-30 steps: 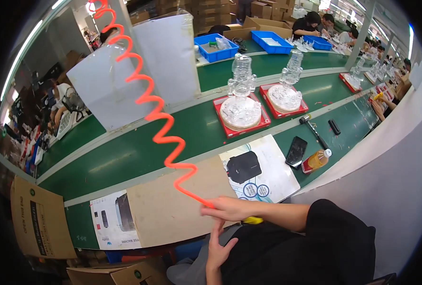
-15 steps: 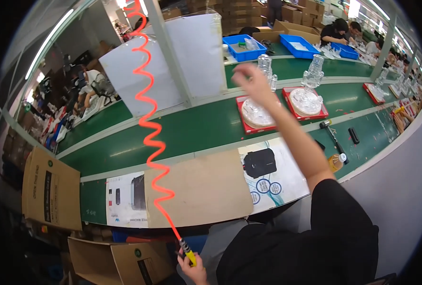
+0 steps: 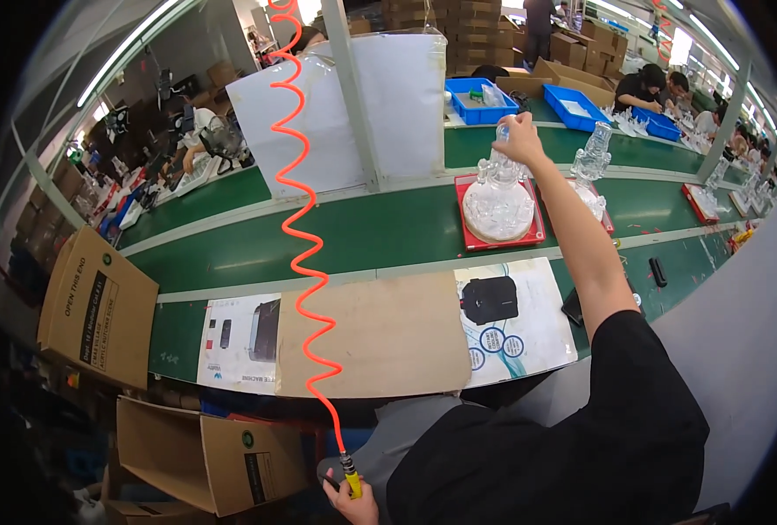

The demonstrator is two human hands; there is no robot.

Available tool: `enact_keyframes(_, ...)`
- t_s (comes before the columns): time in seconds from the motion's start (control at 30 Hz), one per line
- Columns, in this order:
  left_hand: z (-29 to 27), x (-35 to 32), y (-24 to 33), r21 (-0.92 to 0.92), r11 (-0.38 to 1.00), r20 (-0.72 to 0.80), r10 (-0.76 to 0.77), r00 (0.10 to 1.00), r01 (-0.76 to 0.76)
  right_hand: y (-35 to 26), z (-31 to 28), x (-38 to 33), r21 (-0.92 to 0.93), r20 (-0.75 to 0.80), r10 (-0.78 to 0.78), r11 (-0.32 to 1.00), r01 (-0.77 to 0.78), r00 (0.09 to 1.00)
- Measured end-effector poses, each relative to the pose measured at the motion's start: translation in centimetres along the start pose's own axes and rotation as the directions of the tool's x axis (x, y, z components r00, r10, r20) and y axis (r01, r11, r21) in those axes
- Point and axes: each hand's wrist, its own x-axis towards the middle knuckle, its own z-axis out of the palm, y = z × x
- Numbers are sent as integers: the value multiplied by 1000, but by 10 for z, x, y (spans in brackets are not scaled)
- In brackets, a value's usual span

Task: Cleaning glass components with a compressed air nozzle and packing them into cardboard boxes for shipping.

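Here, the right hand [image 3: 519, 142] has its fingers closed around the top of a clear, upright piece [image 3: 503, 173], which stands over a round white base [image 3: 498, 217] in a red tray [image 3: 538, 233] on the green worktop [image 3: 231, 262]. Lower down, beside the person's leg, the left hand [image 3: 358, 507] grips a yellow tool [image 3: 353, 481] joined to an orange coiled hose [image 3: 339, 433].

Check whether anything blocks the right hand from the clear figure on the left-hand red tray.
Nothing visible does: the right hand is at the top of the clear figure, above the red tray. The orange coiled hose hangs well to the left, clear of both.
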Motion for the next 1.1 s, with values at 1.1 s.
enact_keyframes(1.1,14,-8,-18,-362,932,-105,-16,994,-24,-174,1,-266,971,-37,-361,208,119,932)
